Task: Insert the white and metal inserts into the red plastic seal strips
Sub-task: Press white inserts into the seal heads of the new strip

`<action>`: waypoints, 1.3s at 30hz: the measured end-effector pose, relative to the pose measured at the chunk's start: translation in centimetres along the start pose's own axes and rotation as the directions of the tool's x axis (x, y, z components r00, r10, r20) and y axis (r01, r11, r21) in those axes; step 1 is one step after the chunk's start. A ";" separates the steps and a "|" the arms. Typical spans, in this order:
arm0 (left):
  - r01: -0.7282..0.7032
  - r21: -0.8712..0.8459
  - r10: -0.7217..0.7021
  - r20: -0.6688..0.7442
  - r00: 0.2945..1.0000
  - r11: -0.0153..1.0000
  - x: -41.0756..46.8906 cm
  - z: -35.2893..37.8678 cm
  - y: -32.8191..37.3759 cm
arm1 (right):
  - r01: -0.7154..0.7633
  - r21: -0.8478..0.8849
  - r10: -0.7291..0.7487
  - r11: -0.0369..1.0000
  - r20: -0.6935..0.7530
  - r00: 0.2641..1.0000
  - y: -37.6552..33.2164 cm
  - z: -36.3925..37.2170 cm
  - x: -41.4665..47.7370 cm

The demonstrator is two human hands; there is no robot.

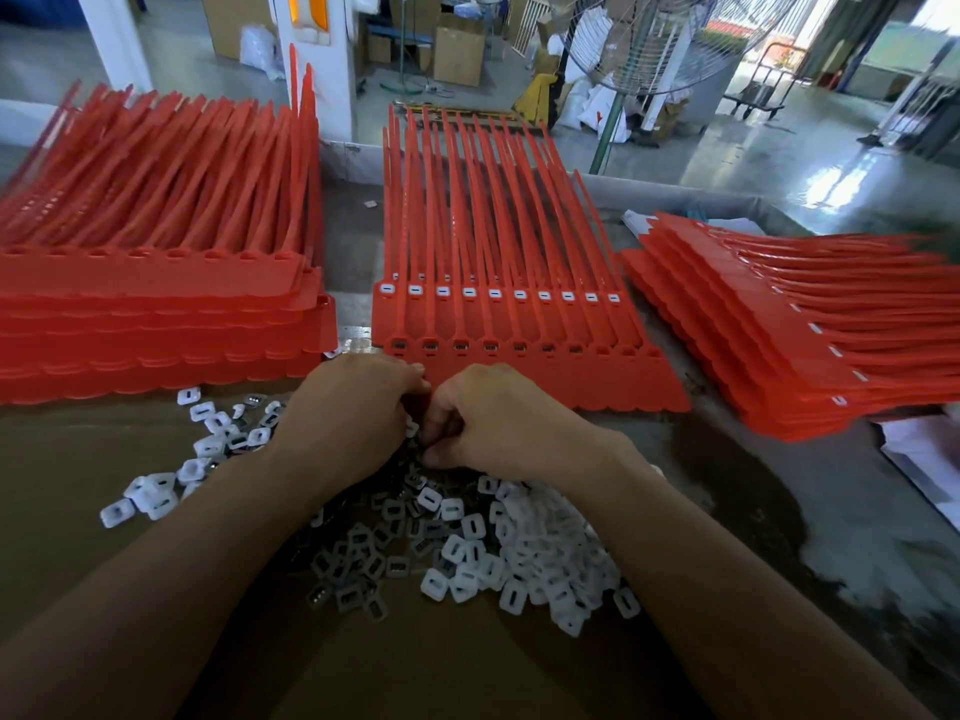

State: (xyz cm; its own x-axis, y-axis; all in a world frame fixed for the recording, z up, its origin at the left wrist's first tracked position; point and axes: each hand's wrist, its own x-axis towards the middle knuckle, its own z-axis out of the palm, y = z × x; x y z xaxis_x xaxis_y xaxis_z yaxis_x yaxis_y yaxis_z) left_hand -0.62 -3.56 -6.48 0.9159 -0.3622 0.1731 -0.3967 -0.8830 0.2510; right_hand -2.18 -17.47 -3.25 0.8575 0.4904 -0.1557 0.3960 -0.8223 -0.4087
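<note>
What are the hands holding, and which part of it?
It cannot be told. The left hand and right hand curl their fingers together over the pile of inserts, hiding anything between them.

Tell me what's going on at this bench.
A person is fitting inserts into red seal strips. The left hand and right hand meet with curled fingers at the near edge of the middle sheet, over the loose insert pile; what they pinch is hidden. The sheet's front sockets look filled on the left, empty on the right. A left stack and right stack flank it.
</note>
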 end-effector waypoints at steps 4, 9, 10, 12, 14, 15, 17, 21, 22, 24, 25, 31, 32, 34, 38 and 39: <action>-0.004 -0.016 0.004 -0.017 1.000 1.000 -0.1 0.1 0.0 | 0.007 -0.012 -0.006 1.000 0.008 1.000 -0.1 0.2 0.0; -0.015 -0.037 0.013 -0.046 0.999 0.999 -0.3 -0.1 0.1 | 0.051 -0.027 -0.050 0.998 0.019 0.999 0.2 0.3 0.1; -0.015 -0.035 0.013 -0.052 0.999 0.999 -0.3 -0.1 0.1 | 0.067 -0.020 -0.067 0.998 0.024 0.997 0.4 0.3 0.1; -0.021 -0.025 0.019 -0.060 0.998 0.999 -0.3 0.0 0.1 | 0.087 0.018 -0.087 0.996 0.024 0.996 0.7 0.2 -0.1; -0.029 -0.013 0.028 -0.063 0.998 0.999 -0.3 0.0 0.1 | 0.088 0.087 -0.088 0.992 0.001 0.996 1.0 0.1 -0.1; -0.032 -0.009 0.032 -0.064 0.997 0.999 -0.3 -0.1 0.1 | 0.088 0.128 -0.087 0.988 -0.013 0.996 1.1 0.1 -0.1; -0.035 -0.003 0.034 -0.062 0.997 0.999 -0.4 -0.2 0.1 | 0.096 0.183 -0.093 0.978 -0.027 0.995 1.2 0.0 -0.2; -0.038 0.002 0.038 -0.056 0.998 0.999 -0.3 -0.2 0.1 | 0.115 0.270 -0.097 0.956 -0.079 0.992 1.5 -0.7 -0.1; -0.032 0.000 0.032 -0.050 0.998 0.999 -0.3 -0.2 0.1 | 0.113 0.276 -0.088 0.954 -0.101 0.991 1.7 -0.9 -0.1; -0.008 -0.009 0.008 -0.027 1.000 1.000 -0.1 0.0 0.1 | 0.092 0.249 -0.054 0.964 -0.154 0.987 2.4 -1.4 -0.2; 0.001 -0.013 -0.002 -0.015 1.000 1.000 -0.1 0.0 0.0 | 0.075 0.240 -0.029 0.968 -0.189 0.982 2.9 -1.7 -0.2; 0.022 -0.012 -0.022 0.026 0.999 1.000 -0.1 0.2 0.1 | -0.043 0.351 0.219 0.935 -0.481 0.849 7.7 -3.4 -0.6; 0.025 -0.015 -0.025 0.026 0.999 1.000 -0.1 0.1 0.1 | -0.065 0.372 0.262 0.926 -0.509 0.820 8.5 -3.5 -0.7; 0.027 -0.022 -0.027 0.030 0.999 0.999 0.0 0.1 0.1 | -0.107 0.388 0.325 0.916 -0.556 0.765 10.0 -3.8 -0.9; 0.022 -0.047 -0.021 0.027 0.999 0.999 0.1 0.1 0.0 | -0.159 0.433 0.406 0.887 -0.570 0.714 11.8 -4.1 -1.2; 0.020 -0.046 -0.018 0.026 0.999 0.999 0.1 0.1 0.0 | -0.176 0.443 0.424 0.879 -0.557 0.715 12.1 -4.0 -1.2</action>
State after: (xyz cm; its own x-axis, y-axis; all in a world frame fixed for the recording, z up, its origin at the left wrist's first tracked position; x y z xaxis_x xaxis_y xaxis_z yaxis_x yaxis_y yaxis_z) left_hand -0.55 -3.62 -6.55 0.9243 -0.3537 0.1433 -0.3811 -0.8751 0.2982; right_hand 2.94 -29.19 -4.38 0.9633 -0.1587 0.2165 0.0517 -0.6815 -0.7300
